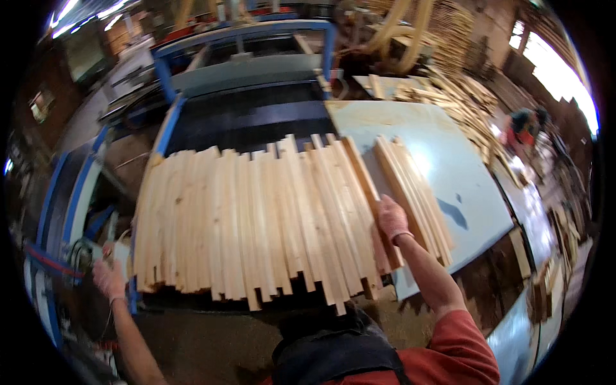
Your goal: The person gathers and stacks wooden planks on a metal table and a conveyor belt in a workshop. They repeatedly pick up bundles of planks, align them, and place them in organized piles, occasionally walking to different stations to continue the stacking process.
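Note:
Many pale wooden strips (pixel 250 218) lie side by side in a broad row across the machine bed, their near ends uneven. At the row's right edge, my right hand (pixel 393 219), in a light glove, is curled against a wooden strip (pixel 360 172) standing on its narrow side. Just right of that hand lies a smaller bundle of strips (pixel 414 192), with a narrow gap between it and the row. My left hand (pixel 109 280) is at the machine's left side, fingers closed by a small brownish part (pixel 108 251); blur hides what they hold.
A blue machine frame (pixel 244 27) spans the dark bed beyond the strips. To the right is a pale sheet-topped table (pixel 462 167). Loose wood (pixel 459 106) is heaped behind it. Another person (pixel 523 131) bends at far right. Blue rails (pixel 80 192) stand at left.

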A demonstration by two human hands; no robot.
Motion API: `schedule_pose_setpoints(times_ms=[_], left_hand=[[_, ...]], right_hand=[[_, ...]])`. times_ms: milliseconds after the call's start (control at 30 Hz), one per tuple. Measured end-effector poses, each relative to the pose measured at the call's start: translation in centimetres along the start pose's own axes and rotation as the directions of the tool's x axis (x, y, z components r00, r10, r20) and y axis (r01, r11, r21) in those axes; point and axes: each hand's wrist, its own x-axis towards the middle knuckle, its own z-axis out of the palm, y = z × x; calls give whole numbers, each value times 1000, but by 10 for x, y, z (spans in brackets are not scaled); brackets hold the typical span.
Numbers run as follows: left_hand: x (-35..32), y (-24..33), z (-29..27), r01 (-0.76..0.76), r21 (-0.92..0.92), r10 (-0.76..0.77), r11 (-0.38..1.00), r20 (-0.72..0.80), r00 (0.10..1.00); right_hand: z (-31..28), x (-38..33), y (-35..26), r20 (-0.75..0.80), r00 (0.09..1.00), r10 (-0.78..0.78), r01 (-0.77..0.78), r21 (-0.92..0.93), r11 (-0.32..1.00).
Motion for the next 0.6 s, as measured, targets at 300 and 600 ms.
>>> schedule_pose_setpoints(times_ms=[300, 600], left_hand=[[-9, -14, -13, -39, 78, 27, 996, 150, 988], [-113, 50, 20, -289, -842, 190, 456, -225, 956]], right_hand=[[-22, -10, -35, 79, 985, 151, -152, -3, 988], [-62, -20, -7, 22, 971, 238, -215, -357, 909]])
